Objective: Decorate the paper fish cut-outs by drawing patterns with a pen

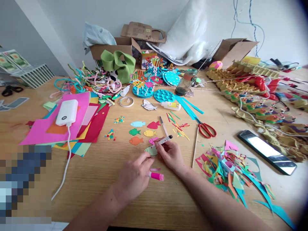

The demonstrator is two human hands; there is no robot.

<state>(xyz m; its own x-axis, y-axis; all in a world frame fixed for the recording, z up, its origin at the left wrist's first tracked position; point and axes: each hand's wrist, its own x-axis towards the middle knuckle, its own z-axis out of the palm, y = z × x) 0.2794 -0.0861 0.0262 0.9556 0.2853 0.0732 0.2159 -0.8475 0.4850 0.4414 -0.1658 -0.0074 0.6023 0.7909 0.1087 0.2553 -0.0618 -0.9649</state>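
While the right hand [172,155] holds a pale pen [165,140] in a narrow pinch, its dark end angled up and away, the other end points down at a pale green paper fish [149,150]. The left hand [134,170] has its fingers drawn together at the fish's near edge, and a bright pink marker [157,176] juts out beside that hand. The fingers cover too much to tell whether they pinch the paper or only press it, or whether they grip the marker.

The green fish lies on the wooden table [96,179], just below the pink fish [152,141] and near the orange fish [136,141]. The yellow fish [150,133] and the red fish [154,125] lie farther up, and a second pen [163,124] rests to their right.

The step in hand looks like marking small details on the green fish. Judging by its size, the next stroke calls for a light, steady pen, the paper kept flat and the left fingertips clear of the tip.
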